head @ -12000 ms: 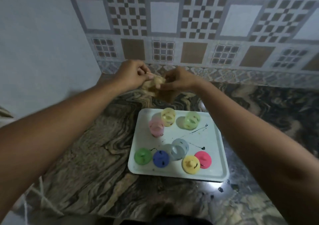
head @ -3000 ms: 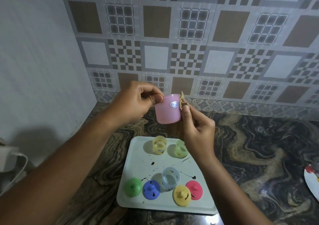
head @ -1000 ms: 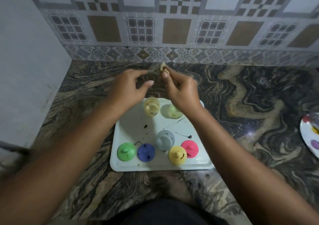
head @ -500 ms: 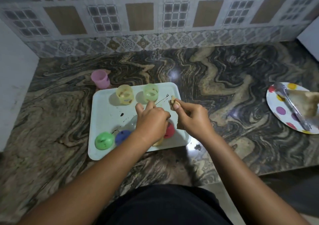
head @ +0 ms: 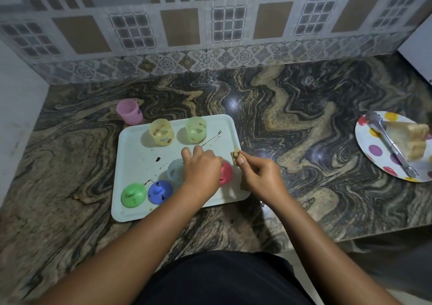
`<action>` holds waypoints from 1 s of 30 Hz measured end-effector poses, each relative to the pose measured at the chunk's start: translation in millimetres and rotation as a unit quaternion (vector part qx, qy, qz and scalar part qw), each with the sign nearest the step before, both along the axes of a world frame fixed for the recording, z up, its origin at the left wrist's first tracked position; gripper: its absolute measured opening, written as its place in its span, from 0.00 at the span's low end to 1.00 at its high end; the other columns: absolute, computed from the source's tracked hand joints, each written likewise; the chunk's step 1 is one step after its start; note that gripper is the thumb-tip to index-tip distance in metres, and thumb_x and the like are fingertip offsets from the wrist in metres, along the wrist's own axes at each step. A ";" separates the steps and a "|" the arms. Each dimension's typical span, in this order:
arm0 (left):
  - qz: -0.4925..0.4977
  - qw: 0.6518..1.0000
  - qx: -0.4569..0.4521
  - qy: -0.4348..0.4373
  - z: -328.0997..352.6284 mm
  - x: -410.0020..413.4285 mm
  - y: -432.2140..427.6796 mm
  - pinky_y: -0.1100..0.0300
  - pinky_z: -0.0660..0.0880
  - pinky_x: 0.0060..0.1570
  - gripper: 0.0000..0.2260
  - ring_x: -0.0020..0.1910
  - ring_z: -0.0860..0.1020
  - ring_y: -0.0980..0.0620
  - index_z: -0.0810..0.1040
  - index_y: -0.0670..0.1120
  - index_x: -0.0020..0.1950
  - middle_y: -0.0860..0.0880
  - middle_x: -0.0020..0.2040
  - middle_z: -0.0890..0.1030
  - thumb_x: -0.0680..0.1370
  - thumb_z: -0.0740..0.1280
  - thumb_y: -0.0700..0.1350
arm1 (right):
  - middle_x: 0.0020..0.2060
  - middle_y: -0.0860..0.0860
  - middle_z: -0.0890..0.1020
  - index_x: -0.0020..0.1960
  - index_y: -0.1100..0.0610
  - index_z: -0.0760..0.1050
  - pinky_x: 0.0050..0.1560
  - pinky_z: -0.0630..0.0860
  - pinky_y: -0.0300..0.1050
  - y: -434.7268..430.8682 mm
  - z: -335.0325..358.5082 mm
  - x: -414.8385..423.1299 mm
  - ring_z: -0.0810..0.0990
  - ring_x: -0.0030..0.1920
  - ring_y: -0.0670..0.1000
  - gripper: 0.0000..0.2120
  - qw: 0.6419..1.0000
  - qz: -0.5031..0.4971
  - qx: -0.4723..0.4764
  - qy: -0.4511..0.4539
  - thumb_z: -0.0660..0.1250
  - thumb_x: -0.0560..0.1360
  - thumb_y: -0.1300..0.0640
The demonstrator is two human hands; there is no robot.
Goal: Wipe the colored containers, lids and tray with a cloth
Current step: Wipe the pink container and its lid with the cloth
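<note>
Head view of a marbled desk (head: 304,141) backed by a tiled wall (head: 210,19). A white tray (head: 135,155), streaked with dark stains, lies on the desk left of centre. At its far edge stand a yellow cup (head: 161,132) and a green cup (head: 196,129), both upright and spotted; a pink cup (head: 129,111) stands upright on the desk just beyond the tray's far left corner, apart from it. Along the near edge of the tray lie a green lid (head: 133,195) and a blue lid (head: 160,192), side by side, both stained; a clear cup (head: 175,172) stands behind the blue lid. The left hand (head: 202,170) reaches over the middle of the tray, palm down, fingers curled, covering part of the clear cup and part of a red lid (head: 225,173); whether it grips anything cannot be told. The right hand (head: 261,176) hovers over the right rim of the tray, clenched around a small tan cloth (head: 235,156), a tuft of which sticks out above thumb and forefinger; the cloth touches no container. Well apart, at the right edge, a dotted plate (head: 374,150) carries metal tongs (head: 390,143) and a pale wedge of food (head: 409,138).
</note>
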State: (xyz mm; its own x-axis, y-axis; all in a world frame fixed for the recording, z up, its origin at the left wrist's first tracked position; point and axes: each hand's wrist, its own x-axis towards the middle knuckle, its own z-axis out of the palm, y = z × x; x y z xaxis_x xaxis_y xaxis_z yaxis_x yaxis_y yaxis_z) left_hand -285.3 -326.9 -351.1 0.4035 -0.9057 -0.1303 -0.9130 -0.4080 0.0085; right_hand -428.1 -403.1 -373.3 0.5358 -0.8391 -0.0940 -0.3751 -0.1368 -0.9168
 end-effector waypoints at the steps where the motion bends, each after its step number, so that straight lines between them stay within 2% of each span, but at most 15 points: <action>1: 0.011 0.999 -0.050 0.016 2.6 2.6 0.0 0.49 0.56 0.52 0.05 0.58 0.71 0.46 0.81 0.54 0.51 0.54 0.53 0.80 0.77 0.66 0.49 | 0.34 0.36 0.82 0.64 0.51 0.83 0.37 0.75 0.37 2.6 2.1 -1.4 0.77 0.31 0.38 0.14 1.000 -0.002 0.014 -0.023 0.67 0.81 0.50; 4: 0.057 0.972 -0.183 0.138 14.5 12.6 -2.2 0.53 0.61 0.52 0.06 0.54 0.78 0.52 0.82 0.56 0.52 0.56 0.52 0.83 0.76 0.67 0.52 | 0.32 0.45 0.81 0.63 0.42 0.82 0.34 0.74 0.47 11.9 12.5 -1.1 0.75 0.33 0.46 0.15 0.994 0.000 0.052 -0.092 0.66 0.78 0.42; 6: 0.092 0.921 -0.233 0.297 28.9 17.9 -2.8 0.52 0.75 0.55 0.06 0.49 0.82 0.55 0.84 0.55 0.50 0.55 0.48 0.85 0.75 0.70 0.49 | 0.44 0.46 0.87 0.59 0.37 0.82 0.43 0.80 0.56 14.4 21.8 1.0 0.79 0.42 0.44 0.10 0.993 -0.005 0.042 -0.109 0.67 0.80 0.45; 8: 0.121 0.878 -0.254 0.388 43.2 22.4 0.0 0.54 0.80 0.53 0.06 0.48 0.83 0.57 0.86 0.53 0.51 0.54 0.49 0.86 0.75 0.72 0.47 | 0.50 0.45 0.87 0.59 0.41 0.83 0.52 0.83 0.55 16.4 34.9 4.3 0.82 0.50 0.42 0.10 0.989 -0.011 0.050 -0.142 0.66 0.83 0.54; 11: 0.170 0.824 -0.271 0.467 55.2 29.9 8.3 0.54 0.82 0.53 0.07 0.50 0.83 0.57 0.86 0.52 0.52 0.54 0.51 0.86 0.77 0.72 0.43 | 0.50 0.46 0.86 0.61 0.53 0.81 0.40 0.83 0.42 18.1 56.6 11.4 0.83 0.39 0.40 0.11 0.972 -0.020 0.097 -0.214 0.63 0.84 0.62; 14: 0.247 0.715 -0.308 0.576 62.9 34.3 18.0 0.52 0.84 0.48 0.11 0.49 0.85 0.52 0.84 0.48 0.56 0.48 0.54 0.85 0.76 0.72 0.36 | 0.49 0.37 0.78 0.65 0.58 0.75 0.36 0.78 0.28 19.8 69.7 18.5 0.83 0.34 0.35 0.12 0.962 -0.022 0.119 -0.246 0.60 0.84 0.66; 17: 0.301 0.559 -0.287 0.718 68.2 38.6 26.1 0.52 0.84 0.46 0.17 0.48 0.85 0.50 0.77 0.39 0.64 0.42 0.57 0.83 0.76 0.70 0.32 | 0.48 0.39 0.82 0.63 0.56 0.77 0.36 0.77 0.26 24.5 76.3 27.2 0.83 0.35 0.34 0.12 0.959 -0.015 0.118 -0.257 0.61 0.83 0.66; 18: 0.298 0.518 -0.265 0.756 69.6 40.4 29.3 0.51 0.84 0.46 0.17 0.47 0.85 0.51 0.76 0.38 0.65 0.41 0.56 0.83 0.76 0.69 0.32 | 0.47 0.40 0.85 0.63 0.57 0.77 0.36 0.77 0.27 26.6 78.7 29.4 0.84 0.37 0.34 0.12 0.959 -0.014 0.121 -0.256 0.61 0.83 0.66; 20: 0.276 0.472 -0.221 0.807 71.2 44.6 35.6 0.50 0.83 0.48 0.14 0.44 0.84 0.53 0.78 0.37 0.62 0.42 0.52 0.84 0.77 0.67 0.33 | 0.48 0.45 0.87 0.64 0.61 0.79 0.40 0.80 0.30 29.8 80.0 35.0 0.85 0.46 0.37 0.12 0.959 -0.018 0.123 -0.253 0.61 0.83 0.65; 22: 0.263 0.446 -0.209 0.830 73.1 46.6 40.1 0.50 0.83 0.51 0.10 0.44 0.84 0.54 0.80 0.39 0.57 0.44 0.47 0.85 0.77 0.65 0.35 | 0.56 0.51 0.86 0.65 0.61 0.80 0.48 0.84 0.42 32.4 75.4 41.8 0.84 0.55 0.43 0.13 0.965 -0.020 0.102 -0.242 0.64 0.83 0.61; 24: 0.255 0.431 -0.227 0.835 76.0 48.1 42.4 0.53 0.82 0.51 0.08 0.45 0.85 0.54 0.79 0.40 0.56 0.45 0.47 0.86 0.78 0.64 0.36 | 0.60 0.52 0.85 0.66 0.54 0.81 0.58 0.82 0.59 38.4 69.4 48.9 0.82 0.60 0.49 0.14 0.967 -0.018 0.090 -0.239 0.67 0.82 0.54; 25: 0.248 0.429 -0.238 0.835 76.9 49.7 43.1 0.55 0.82 0.51 0.08 0.47 0.85 0.54 0.80 0.41 0.56 0.45 0.48 0.86 0.79 0.64 0.36 | 0.61 0.51 0.84 0.66 0.50 0.80 0.61 0.80 0.61 42.2 66.7 52.7 0.81 0.63 0.50 0.15 0.969 -0.013 0.070 -0.237 0.68 0.81 0.50; 27: 0.233 0.441 -0.255 0.828 78.3 53.4 44.9 0.57 0.82 0.50 0.08 0.48 0.84 0.55 0.80 0.43 0.55 0.47 0.49 0.86 0.79 0.64 0.37 | 0.66 0.49 0.80 0.67 0.47 0.79 0.70 0.75 0.53 50.0 65.0 59.8 0.77 0.70 0.49 0.16 0.979 0.002 -0.033 -0.201 0.68 0.80 0.49; 28: 0.227 0.455 -0.261 0.821 79.4 54.9 46.4 0.58 0.81 0.50 0.07 0.48 0.84 0.56 0.80 0.44 0.54 0.48 0.48 0.86 0.80 0.64 0.38 | 0.67 0.47 0.78 0.68 0.49 0.77 0.72 0.73 0.47 52.7 64.9 62.5 0.74 0.72 0.47 0.17 0.979 0.012 -0.086 -0.182 0.68 0.80 0.51; 30: 0.219 0.486 -0.274 0.801 80.5 58.1 49.3 0.58 0.77 0.50 0.07 0.48 0.83 0.57 0.81 0.46 0.54 0.50 0.48 0.86 0.79 0.65 0.39 | 0.66 0.46 0.77 0.68 0.55 0.77 0.72 0.72 0.43 55.1 66.0 67.4 0.73 0.73 0.46 0.17 0.974 0.021 -0.158 -0.161 0.68 0.80 0.56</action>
